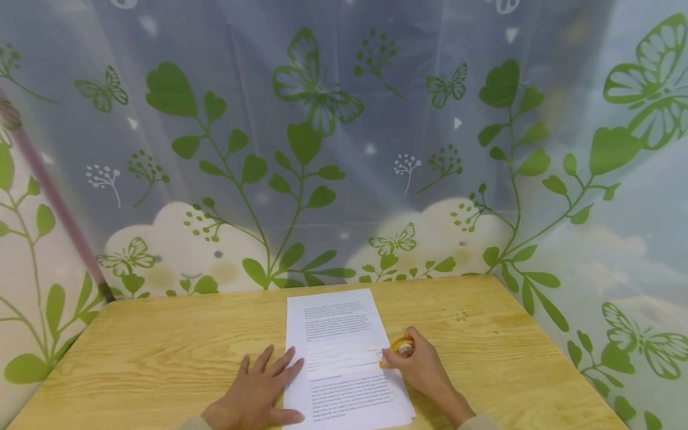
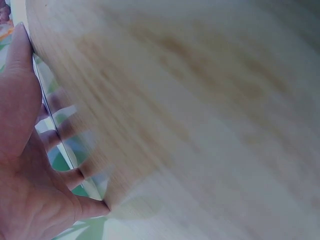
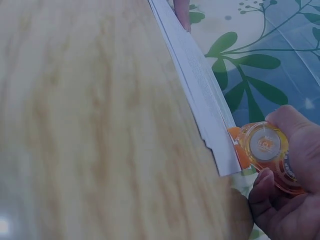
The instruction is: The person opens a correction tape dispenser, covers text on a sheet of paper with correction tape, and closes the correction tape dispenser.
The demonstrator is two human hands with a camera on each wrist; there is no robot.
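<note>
A stack of printed paper sheets (image 1: 335, 310) lies on the wooden table. My left hand (image 1: 255, 391) rests palm down with spread fingers over the stack's left edge. In my right hand (image 1: 427, 370), between thumb and fingers, I grip an orange see-through correction tape dispenser (image 3: 265, 145). Its tip touches the paper near the right margin, in line with a band of whitened text (image 1: 344, 353) across the middle of the top sheet. Printed lines show above and below this band. The left wrist view catches the left thumb (image 2: 20, 55) and fingers beside the paper's edge.
The wooden table (image 1: 161, 352) extends to both sides of the paper. Behind it and at the sides hang curtains (image 1: 344, 179) printed with leaves, butterflies and clouds. Faint marks (image 1: 461, 315) dot the tabletop at the back right.
</note>
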